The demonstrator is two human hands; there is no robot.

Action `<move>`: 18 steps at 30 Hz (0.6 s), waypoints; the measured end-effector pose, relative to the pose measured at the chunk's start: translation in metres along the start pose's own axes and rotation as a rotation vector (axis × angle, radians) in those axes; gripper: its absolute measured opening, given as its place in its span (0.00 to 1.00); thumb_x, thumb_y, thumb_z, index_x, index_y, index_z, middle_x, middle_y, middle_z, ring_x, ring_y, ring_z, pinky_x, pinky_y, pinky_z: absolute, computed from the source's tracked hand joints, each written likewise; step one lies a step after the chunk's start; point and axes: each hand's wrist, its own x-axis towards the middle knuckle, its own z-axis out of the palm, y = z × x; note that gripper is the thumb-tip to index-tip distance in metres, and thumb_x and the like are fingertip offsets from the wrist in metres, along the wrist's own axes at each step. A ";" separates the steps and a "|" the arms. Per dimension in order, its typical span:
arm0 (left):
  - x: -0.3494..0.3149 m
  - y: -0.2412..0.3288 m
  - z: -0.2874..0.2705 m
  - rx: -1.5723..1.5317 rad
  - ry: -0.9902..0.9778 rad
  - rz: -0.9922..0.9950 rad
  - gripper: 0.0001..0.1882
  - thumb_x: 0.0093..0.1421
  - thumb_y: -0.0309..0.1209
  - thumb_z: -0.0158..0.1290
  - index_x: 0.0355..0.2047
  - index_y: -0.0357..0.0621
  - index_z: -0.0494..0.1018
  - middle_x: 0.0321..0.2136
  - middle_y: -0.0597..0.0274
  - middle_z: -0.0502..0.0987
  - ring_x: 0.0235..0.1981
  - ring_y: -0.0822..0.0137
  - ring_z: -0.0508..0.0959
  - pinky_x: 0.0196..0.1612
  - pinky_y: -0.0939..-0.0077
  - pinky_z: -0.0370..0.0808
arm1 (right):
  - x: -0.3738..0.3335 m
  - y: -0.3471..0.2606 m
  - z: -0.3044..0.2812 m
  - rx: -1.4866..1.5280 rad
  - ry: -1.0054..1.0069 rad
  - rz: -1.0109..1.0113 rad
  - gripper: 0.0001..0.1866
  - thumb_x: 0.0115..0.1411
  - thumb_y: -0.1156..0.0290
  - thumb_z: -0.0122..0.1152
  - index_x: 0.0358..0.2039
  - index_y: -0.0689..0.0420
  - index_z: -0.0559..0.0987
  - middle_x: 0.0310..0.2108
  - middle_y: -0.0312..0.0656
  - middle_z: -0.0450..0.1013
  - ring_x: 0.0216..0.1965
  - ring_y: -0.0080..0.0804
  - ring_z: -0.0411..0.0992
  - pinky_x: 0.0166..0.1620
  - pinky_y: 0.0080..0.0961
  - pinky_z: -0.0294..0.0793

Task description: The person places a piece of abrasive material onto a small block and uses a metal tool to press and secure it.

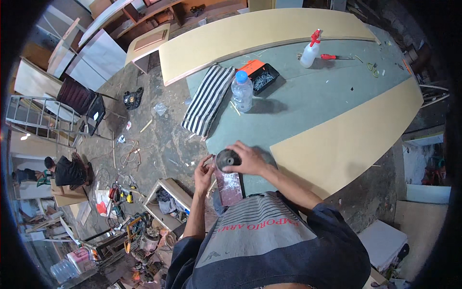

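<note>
My right hand (248,160) is closed round a dark, round, cup-like object (227,158) with a small hole in its middle; its exact kind I cannot make out. Below it, at the table's near edge, lies a flat reddish-brown slab (229,187) with a shiny, scuffed face. My left hand (204,173) is beside the slab's far end, fingers curled in a pinch; whatever is between them is hidden or too small to name. Beyond my hands stand a clear plastic bottle with a blue cap (242,96) and a black-and-orange box of screws or nails (263,79).
A striped cushion (208,101) lies at the table's left edge. Pale boards (346,139) cover the right and far sides. A spray bottle (310,50) and red-handled screwdriver (332,57) are far right. Tools and cables (144,236) clutter the left floor, where another person (72,171) crouches.
</note>
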 end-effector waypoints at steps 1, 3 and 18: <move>0.002 0.004 0.001 -0.034 -0.022 -0.030 0.24 0.67 0.24 0.54 0.62 0.40 0.67 0.38 0.63 0.81 0.37 0.77 0.77 0.42 0.80 0.75 | -0.002 0.007 0.013 -0.059 0.009 -0.026 0.43 0.49 0.42 0.72 0.58 0.58 0.72 0.53 0.46 0.68 0.55 0.48 0.70 0.54 0.44 0.74; 0.002 0.014 0.005 -0.064 -0.045 -0.057 0.23 0.68 0.26 0.53 0.63 0.41 0.67 0.41 0.62 0.81 0.39 0.76 0.77 0.44 0.79 0.75 | -0.005 0.022 0.030 -0.171 0.021 -0.074 0.43 0.49 0.42 0.72 0.58 0.57 0.72 0.53 0.45 0.67 0.55 0.46 0.70 0.53 0.44 0.75; -0.002 0.022 0.027 -0.062 -0.020 0.097 0.31 0.66 0.25 0.55 0.67 0.40 0.60 0.57 0.50 0.73 0.55 0.64 0.75 0.56 0.70 0.73 | -0.013 0.027 0.050 -0.302 0.053 -0.059 0.45 0.50 0.39 0.68 0.62 0.54 0.69 0.57 0.48 0.62 0.60 0.48 0.63 0.57 0.48 0.70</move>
